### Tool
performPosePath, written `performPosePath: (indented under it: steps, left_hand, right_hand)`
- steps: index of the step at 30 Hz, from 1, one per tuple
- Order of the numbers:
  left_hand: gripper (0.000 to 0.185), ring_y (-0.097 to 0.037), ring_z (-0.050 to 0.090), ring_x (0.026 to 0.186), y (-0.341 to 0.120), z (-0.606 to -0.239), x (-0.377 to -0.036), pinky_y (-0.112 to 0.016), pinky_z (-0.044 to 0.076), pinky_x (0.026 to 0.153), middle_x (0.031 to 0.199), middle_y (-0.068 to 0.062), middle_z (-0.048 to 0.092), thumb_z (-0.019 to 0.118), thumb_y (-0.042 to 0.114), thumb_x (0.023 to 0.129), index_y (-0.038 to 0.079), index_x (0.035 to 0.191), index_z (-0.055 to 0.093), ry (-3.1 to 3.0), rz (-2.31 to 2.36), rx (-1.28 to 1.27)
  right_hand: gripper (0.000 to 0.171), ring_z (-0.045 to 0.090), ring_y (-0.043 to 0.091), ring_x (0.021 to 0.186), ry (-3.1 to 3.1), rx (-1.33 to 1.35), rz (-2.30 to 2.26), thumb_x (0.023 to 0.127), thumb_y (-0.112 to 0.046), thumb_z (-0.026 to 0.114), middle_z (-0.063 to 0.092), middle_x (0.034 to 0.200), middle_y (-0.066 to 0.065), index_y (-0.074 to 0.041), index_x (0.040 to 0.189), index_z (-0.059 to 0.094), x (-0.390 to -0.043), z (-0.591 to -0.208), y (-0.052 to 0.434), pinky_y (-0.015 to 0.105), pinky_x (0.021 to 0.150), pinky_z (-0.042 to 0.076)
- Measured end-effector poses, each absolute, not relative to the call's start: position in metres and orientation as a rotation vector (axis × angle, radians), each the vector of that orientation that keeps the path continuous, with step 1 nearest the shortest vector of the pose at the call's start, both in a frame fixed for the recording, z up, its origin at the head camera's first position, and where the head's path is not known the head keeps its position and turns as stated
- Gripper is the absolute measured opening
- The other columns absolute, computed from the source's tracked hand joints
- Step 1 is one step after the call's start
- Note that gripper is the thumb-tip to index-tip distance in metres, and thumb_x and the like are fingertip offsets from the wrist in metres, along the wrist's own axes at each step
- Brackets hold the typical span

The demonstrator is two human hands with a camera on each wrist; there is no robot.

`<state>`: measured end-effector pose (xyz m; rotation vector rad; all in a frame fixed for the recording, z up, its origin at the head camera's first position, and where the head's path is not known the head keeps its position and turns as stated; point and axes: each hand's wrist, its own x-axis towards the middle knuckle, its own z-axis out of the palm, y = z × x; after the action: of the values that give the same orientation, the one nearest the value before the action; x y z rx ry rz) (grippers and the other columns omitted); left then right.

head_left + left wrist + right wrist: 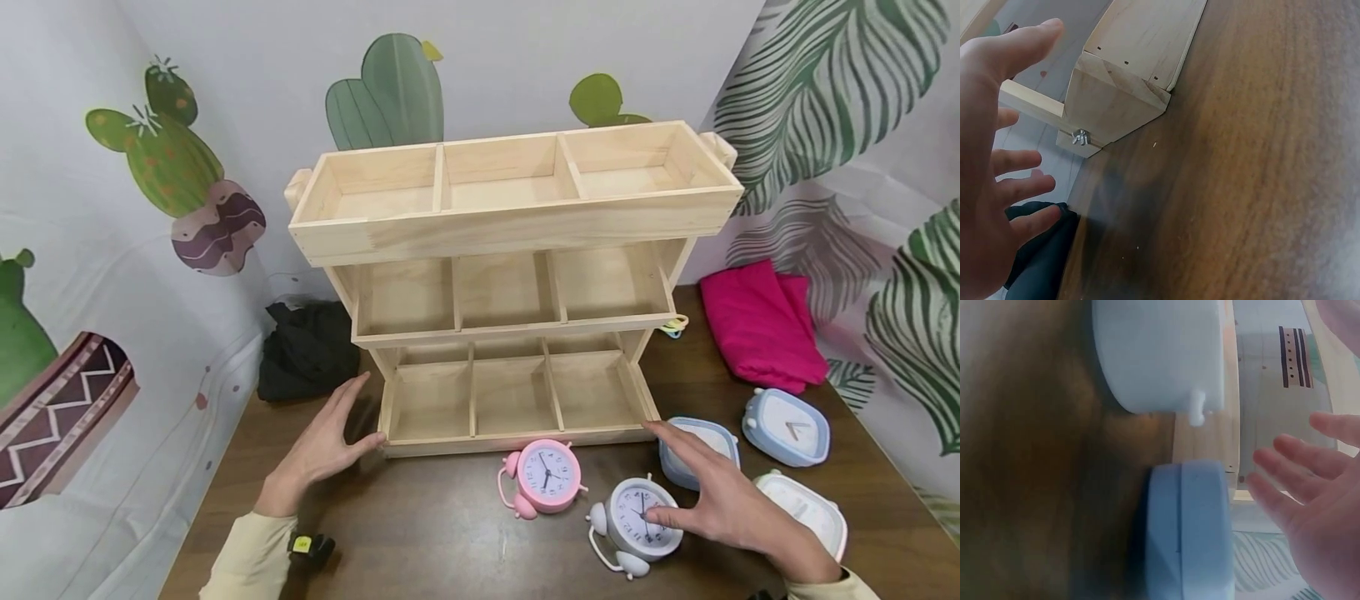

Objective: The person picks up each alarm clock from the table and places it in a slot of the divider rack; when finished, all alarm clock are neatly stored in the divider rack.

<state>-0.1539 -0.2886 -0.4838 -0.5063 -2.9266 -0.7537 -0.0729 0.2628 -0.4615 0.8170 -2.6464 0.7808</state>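
Note:
A three-tier wooden shelf (517,229) with divided trays stands on the table. My left hand (318,450) is at its lower left corner, fingers spread and holding nothing; in the left wrist view the shelf's end panel (1116,103) lies beyond the thumb. My right hand (723,504) hovers by the lower right corner, fingers extended, its thumb overlapping a grey twin-bell alarm clock (626,508) in the head view. Left of that clock lies a pink twin-bell alarm clock (548,477). Under the right hand, a blue clock (1204,531) is partly hidden.
Right of the shelf lie another blue clock (787,427) and a white clock (806,512), partly behind my right wrist. A magenta cloth (761,325) is at the back right, a black cloth bundle (309,350) at the back left. Patterned fabric (510,58) hangs behind the table.

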Motion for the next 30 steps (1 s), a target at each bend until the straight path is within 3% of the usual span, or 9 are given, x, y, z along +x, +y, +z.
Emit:
performPosePath:
  steps: [9, 20, 30]
  left_hand:
    - [0.096, -0.036, 0.036, 0.139, -0.285, -0.489, -0.156, -0.057, 0.038, 0.107, 0.155, -0.014, 0.032, 0.074, 0.051, 0.082, 0.022, 0.156, 0.021, -2.897, -0.834, -0.526]
    - [0.092, -0.037, 0.058, 0.118, -0.281, -0.498, -0.158, -0.051, 0.051, 0.097, 0.151, -0.011, 0.038, 0.081, 0.034, 0.079, 0.014, 0.153, 0.029, -2.812, -1.004, -0.577]
    - [0.090, -0.038, 0.051, 0.126, -0.277, -0.507, -0.163, -0.048, 0.053, 0.095, 0.149, -0.013, 0.040, 0.082, 0.027, 0.080, 0.011, 0.152, 0.030, -2.728, -1.204, -0.655]
  right_hand:
    - [0.101, 0.031, -0.008, 0.134, -2.636, 0.874, 0.819, 0.060, -0.048, 0.091, 0.055, 0.137, 0.008, -0.011, 0.143, 0.047, -0.069, -0.470, 0.261, 0.002, 0.108, 0.019]
    - [0.097, 0.041, 0.001, 0.129, -2.655, 0.892, 0.866, 0.061, -0.048, 0.090, 0.056, 0.134, 0.004, -0.014, 0.142, 0.048, -0.063, -0.480, 0.255, 0.002, 0.106, 0.019]
    - [0.098, 0.043, 0.003, 0.128, -2.669, 0.904, 0.901, 0.061, -0.052, 0.089, 0.056, 0.135, 0.005, -0.014, 0.142, 0.049, -0.061, -0.486, 0.250, 0.002, 0.105, 0.020]
